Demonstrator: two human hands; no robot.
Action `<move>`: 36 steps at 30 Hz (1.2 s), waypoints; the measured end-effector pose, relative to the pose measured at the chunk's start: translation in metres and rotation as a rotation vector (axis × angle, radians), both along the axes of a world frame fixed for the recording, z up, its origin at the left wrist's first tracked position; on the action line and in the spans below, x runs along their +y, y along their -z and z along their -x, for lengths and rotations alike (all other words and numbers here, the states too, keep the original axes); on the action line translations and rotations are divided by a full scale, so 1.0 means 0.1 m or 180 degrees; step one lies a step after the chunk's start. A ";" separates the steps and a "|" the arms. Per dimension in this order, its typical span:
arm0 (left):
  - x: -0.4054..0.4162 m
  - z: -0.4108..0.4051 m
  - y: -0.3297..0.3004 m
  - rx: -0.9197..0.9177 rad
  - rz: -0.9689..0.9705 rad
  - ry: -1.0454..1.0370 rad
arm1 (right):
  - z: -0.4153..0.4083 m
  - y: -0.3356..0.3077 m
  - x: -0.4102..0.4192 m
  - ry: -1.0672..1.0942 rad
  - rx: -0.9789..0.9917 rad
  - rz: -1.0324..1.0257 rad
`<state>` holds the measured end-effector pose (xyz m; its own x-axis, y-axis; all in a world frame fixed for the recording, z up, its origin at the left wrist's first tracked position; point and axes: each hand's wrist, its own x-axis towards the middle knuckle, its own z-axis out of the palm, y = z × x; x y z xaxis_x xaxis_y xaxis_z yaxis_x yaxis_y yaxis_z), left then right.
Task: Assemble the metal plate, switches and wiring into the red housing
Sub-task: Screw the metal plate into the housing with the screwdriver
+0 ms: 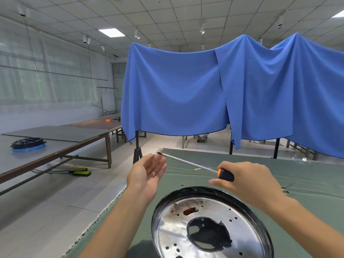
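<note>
Green cloth table (307,175) in front of me, blue drapes (176,86) hanging on stands behind it. Round metal plate (210,226) lies flat on the cloth at bottom centre, near edge cut off by the frame; shiny face up, small holes scattered, big dark irregular cutout in the middle, a bit of red showing through 1 slot near its upper left.

My left hand (147,174) is raised above the table's left edge, forearm coming up from bottom left, palm turned up and toward the right, fingers straight and relaxed, holding nothing. Fingertips sit just beside the screwdriver tip.

My right hand (249,181) comes in from bottom right, back of hand up, fingers curled round the screwdriver (197,165) handle, thumb stretched out to the left over the plate's far rim. Handle is black with an orange collar. Long axis runs from lower right to upper left, shaft nearly level, tip pointing toward my left fingertips. Something tiny sits at the tip, too small to tell.

Small brass-coloured bit (196,169) lies on the cloth under the shaft.
</note>
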<state>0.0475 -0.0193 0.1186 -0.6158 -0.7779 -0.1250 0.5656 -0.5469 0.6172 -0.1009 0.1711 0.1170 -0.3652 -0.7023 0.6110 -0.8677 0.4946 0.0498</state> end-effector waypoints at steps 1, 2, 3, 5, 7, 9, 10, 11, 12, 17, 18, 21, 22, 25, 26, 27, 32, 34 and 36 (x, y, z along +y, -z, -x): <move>0.00 0.00 -0.01 0.0056 -0.0030 0.0028 | -0.01 0.03 -0.01 -0.0004 0.0092 0.0014; 0.00 0.00 -0.01 0.0103 -0.0042 0.0043 | -0.01 0.05 -0.03 -0.0011 0.0150 0.0034; 0.00 0.00 -0.02 0.0129 -0.0039 0.0043 | -0.01 0.07 -0.04 -0.0029 0.0175 0.0058; 0.00 0.00 -0.01 0.0117 -0.0015 -0.0010 | -0.01 0.09 -0.06 -0.0068 0.0152 0.0105; -0.02 0.00 0.00 0.0084 -0.0011 -0.0078 | -0.02 0.11 -0.07 -0.0088 0.0103 0.0141; -0.04 -0.01 0.00 0.0084 -0.0042 -0.0116 | -0.03 0.12 -0.09 -0.0100 0.0069 0.0151; -0.05 -0.01 0.00 0.0092 -0.0056 -0.0125 | -0.02 0.12 -0.09 -0.0108 0.0064 0.0141; -0.06 -0.02 0.00 0.0101 -0.0061 -0.0123 | -0.01 0.13 -0.10 -0.0109 0.0060 0.0120; -0.06 -0.02 0.00 0.0108 -0.0051 -0.0106 | -0.01 0.14 -0.11 -0.0098 0.0057 0.0090; -0.04 0.00 0.01 0.0074 0.0091 -0.0088 | 0.00 0.15 -0.13 -0.0063 -0.0161 -0.0052; -0.03 0.00 0.01 0.0070 0.0109 -0.0094 | -0.01 0.15 -0.13 -0.0058 -0.0172 -0.0045; -0.01 -0.01 0.03 0.0046 0.0219 -0.0181 | -0.01 0.14 -0.12 -0.0039 -0.0157 -0.0011; -0.01 -0.02 0.04 0.0026 0.0273 -0.0235 | -0.01 0.13 -0.11 -0.0041 -0.0162 0.0003; 0.00 -0.02 0.07 -0.0063 0.0485 -0.0391 | -0.03 0.08 -0.10 -0.0020 -0.0201 -0.0056; 0.00 -0.02 0.07 -0.0079 0.0547 -0.0419 | -0.04 0.07 -0.09 -0.0012 -0.0216 -0.0072; 0.00 -0.02 0.08 -0.0081 0.0584 -0.0436 | -0.05 0.05 -0.08 -0.0008 -0.0248 -0.0076; 0.02 0.00 0.09 0.0045 0.0583 -0.0408 | -0.11 0.00 -0.04 -0.0160 -0.1049 -0.0305; 0.04 0.01 0.09 0.0068 0.0545 -0.0396 | -0.13 -0.02 -0.03 -0.0503 -0.1812 -0.0405; 0.07 0.02 0.08 0.0084 0.0524 -0.0373 | -0.15 -0.04 -0.01 -0.0786 -0.2450 -0.0508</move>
